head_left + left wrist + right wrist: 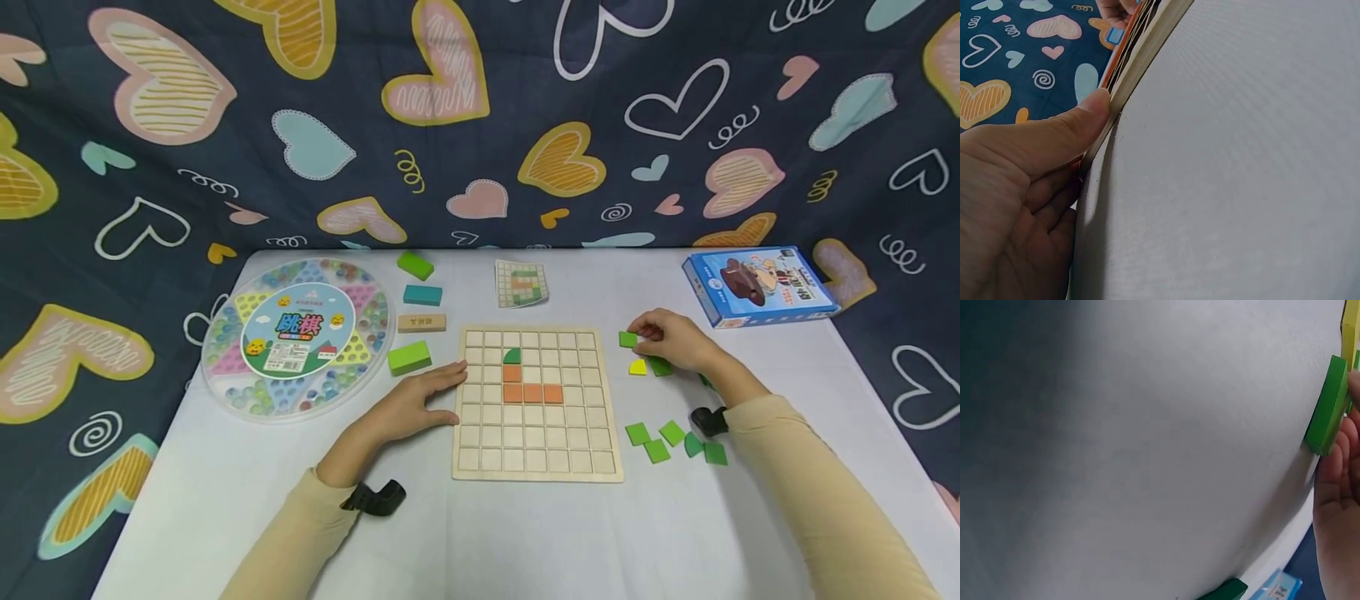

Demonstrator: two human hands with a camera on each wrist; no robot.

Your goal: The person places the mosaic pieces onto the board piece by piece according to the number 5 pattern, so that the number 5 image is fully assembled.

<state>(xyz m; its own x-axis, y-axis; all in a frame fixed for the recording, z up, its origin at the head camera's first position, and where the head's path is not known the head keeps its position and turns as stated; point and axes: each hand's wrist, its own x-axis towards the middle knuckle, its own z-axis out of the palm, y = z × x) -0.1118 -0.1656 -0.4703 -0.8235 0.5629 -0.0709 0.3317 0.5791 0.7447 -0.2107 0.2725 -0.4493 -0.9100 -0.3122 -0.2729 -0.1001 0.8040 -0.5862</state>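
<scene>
A light wooden grid board lies at the centre of the table. Four orange square tiles form an L on it, topped by a dark green quarter-round tile. My left hand rests beside the board's left edge, thumb and fingertips against its rim. To the right of the board, my right hand pinches a green square tile between thumb and fingers. Close under that hand are a yellow tile and another green tile, also seen in the right wrist view.
Several green tiles lie right of the board. Left stand coloured blocks and a round game board. A pattern card lies behind the grid board, a blue box at the back right.
</scene>
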